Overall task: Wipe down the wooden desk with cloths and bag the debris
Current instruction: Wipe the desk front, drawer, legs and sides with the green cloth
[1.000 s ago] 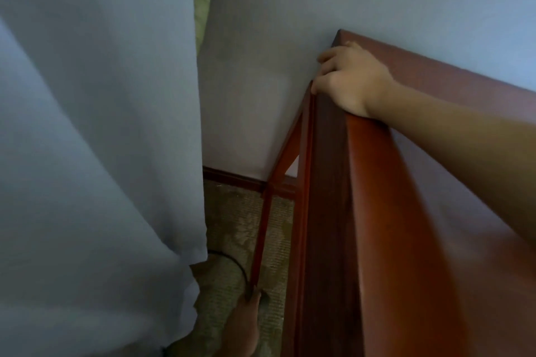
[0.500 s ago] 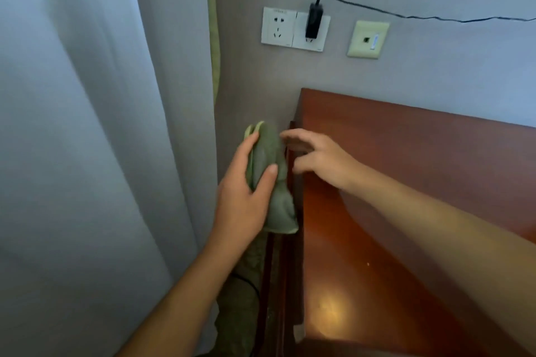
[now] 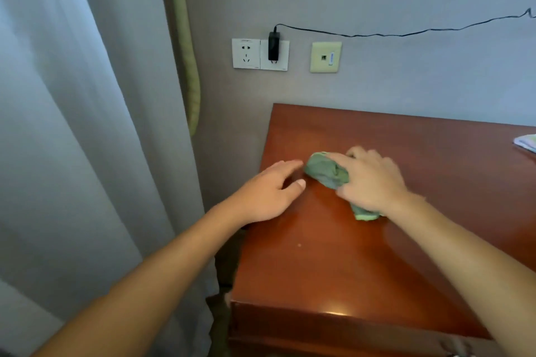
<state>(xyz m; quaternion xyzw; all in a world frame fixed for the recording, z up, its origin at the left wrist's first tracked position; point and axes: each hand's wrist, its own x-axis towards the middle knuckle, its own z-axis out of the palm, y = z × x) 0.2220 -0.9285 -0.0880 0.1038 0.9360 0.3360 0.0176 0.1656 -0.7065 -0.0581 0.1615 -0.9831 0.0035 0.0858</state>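
The green cloth (image 3: pixel 327 172) has passed from our left hand (image 3: pixel 268 194) to our right hand (image 3: pixel 369 182), which now grips it bunched on the surface (image 3: pixel 333 269) near the back-left corner; the left rests released beside it, so wiping can begin.

the right hand (image 3: pixel 369 180) grips a bunched green cloth (image 3: pixel 329 172) on the glossy reddish-brown wooden desk (image 3: pixel 319 264). the left hand (image 3: pixel 266 193) lies flat beside it, fingers straight, at the desk's left edge. a black plug adapter (image 3: pixel 273 46) sits in the white wall socket (image 3: pixel 260 53); a grey curtain (image 3: pixel 72 124) hangs to the left.
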